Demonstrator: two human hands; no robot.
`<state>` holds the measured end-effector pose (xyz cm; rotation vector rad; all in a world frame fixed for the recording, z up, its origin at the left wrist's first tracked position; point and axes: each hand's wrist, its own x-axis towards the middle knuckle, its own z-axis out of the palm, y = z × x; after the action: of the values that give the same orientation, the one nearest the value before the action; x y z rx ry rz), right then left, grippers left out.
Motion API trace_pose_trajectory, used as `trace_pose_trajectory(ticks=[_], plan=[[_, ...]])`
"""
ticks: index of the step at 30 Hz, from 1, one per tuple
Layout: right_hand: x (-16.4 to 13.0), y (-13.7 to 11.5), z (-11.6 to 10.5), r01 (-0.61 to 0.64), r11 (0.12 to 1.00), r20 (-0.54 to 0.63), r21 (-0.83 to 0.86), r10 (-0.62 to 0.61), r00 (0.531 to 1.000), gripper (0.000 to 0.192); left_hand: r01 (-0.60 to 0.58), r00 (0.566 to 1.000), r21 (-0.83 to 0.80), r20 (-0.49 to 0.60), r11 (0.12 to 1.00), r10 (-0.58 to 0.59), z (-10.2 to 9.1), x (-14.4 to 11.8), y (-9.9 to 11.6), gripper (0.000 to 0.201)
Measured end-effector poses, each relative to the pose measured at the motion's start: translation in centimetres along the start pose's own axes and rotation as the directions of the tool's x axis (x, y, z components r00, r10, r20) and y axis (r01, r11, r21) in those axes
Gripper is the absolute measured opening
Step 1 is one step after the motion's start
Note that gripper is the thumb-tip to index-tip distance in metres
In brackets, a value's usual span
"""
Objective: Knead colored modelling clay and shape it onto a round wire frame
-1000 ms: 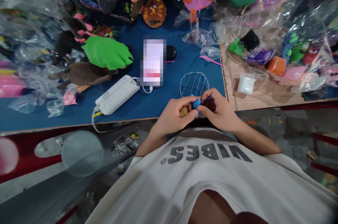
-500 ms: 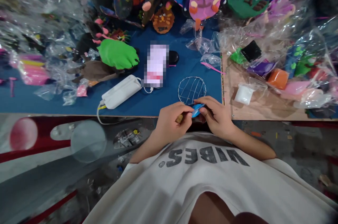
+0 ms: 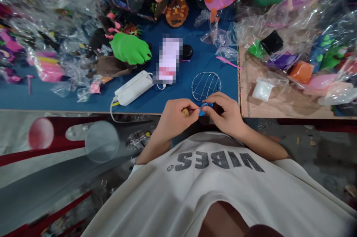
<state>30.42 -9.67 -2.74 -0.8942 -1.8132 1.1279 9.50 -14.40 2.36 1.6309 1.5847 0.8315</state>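
Observation:
At the front edge of the table, both hands pinch a small piece of blue modelling clay (image 3: 205, 110) between thumbs and fingertips. My left hand (image 3: 178, 117) grips its left end and also has a small tan lump (image 3: 185, 112) tucked in its curled fingers; what the lump is I cannot make out. From the right, my right hand (image 3: 226, 115) closes on the clay, its forefinger and thumb on top. Just beyond the fingers lies a round wire frame (image 3: 206, 86) with curved cross wires, flat on the blue tabletop.
A phone (image 3: 169, 58) with a blurred screen lies behind a white power strip (image 3: 134, 88) with a cable. Bagged clay blocks, including a white one (image 3: 262, 90), cover the wooden board (image 3: 248, 105) at right. Clay figures, one bright green (image 3: 130, 49), and plastic bags crowd the back and left.
The view has shifted, so the table things appear higher and further right. Both hands still hold the blue clay, now turned and more covered by the fingers.

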Motion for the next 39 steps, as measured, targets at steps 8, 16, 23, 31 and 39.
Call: trace_pose_trajectory(ticks=[8,16,23,31,39], plan=[[-0.2,0.2,0.4,0.049,0.999,-0.004,-0.01,-0.049,0.999,0.014,0.183,0.976,-0.23,0.161,0.956,-0.148,0.0,1.3,-1.9,0.031],[-0.4,0.4,0.3,0.023,0.999,0.005,0.044,-0.024,1.0,0.01,0.174,0.96,-0.208,0.252,0.963,-0.119,0.8,2.1,-1.2,0.04],[-0.4,-0.2,0.1,-0.091,0.994,-0.094,0.058,0.096,0.991,0.026,0.155,0.969,-0.166,0.216,0.974,-0.117,1.3,2.1,-1.3,0.05],[0.0,-0.8,-1.6,-0.196,0.98,0.106,0.03,0.191,0.976,0.038,0.104,0.984,-0.159,0.16,0.982,-0.078,2.2,1.9,-0.5,0.051],[0.1,-2.0,-2.6,-0.181,0.975,0.221,-0.126,0.205,0.953,0.018,0.092,0.985,-0.194,0.16,0.977,-0.061,2.0,1.8,-1.2,0.045]])
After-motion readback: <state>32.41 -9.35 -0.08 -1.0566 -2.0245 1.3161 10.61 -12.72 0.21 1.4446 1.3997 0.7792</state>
